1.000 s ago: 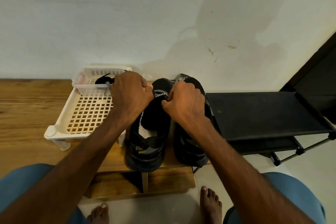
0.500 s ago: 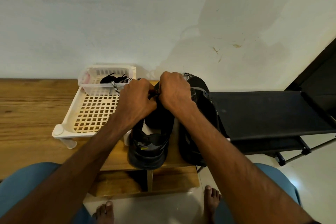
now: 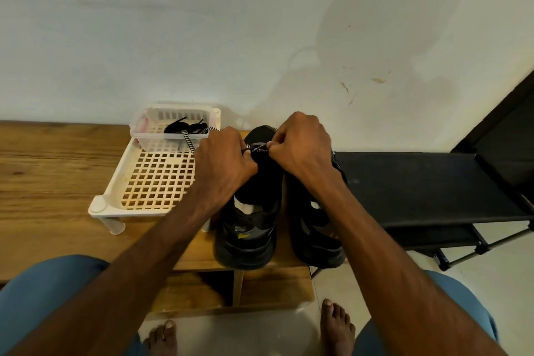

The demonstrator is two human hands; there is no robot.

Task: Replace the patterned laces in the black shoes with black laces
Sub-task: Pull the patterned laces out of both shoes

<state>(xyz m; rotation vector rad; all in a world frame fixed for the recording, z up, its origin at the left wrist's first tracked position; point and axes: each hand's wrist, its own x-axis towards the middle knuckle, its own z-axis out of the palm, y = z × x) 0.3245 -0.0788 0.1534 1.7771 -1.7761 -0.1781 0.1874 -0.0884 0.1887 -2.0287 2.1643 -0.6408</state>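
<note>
The left hand (image 3: pixel 224 166) and right hand (image 3: pixel 303 147) each pinch the patterned lace (image 3: pixel 260 148), which runs between them above a black shoe (image 3: pixel 248 220). Black laces (image 3: pixel 187 126) lie in a clear box (image 3: pixel 138 131) just beyond the left hand, on the table (image 3: pixel 43 182).

I see the left shoe (image 3: pixel 245 234) and right shoe (image 3: pixel 318 240) side by side at the right end of the bench (image 3: pixel 43 176), toes toward the wall (image 3: pixel 231 37). Over the left shoe's front, the left hand (image 3: pixel 222 165) and right hand (image 3: pixel 300 144) pinch 1 lace (image 3: pixel 258 149) between them. Left of the shoes sits a tray (image 3: pixel 98 206), and a tub (image 3: pixel 153 144) at its far end holds loose laces (image 3: pixel 185 127). A rack (image 3: pixel 404 182) stands right of the bench.
</note>
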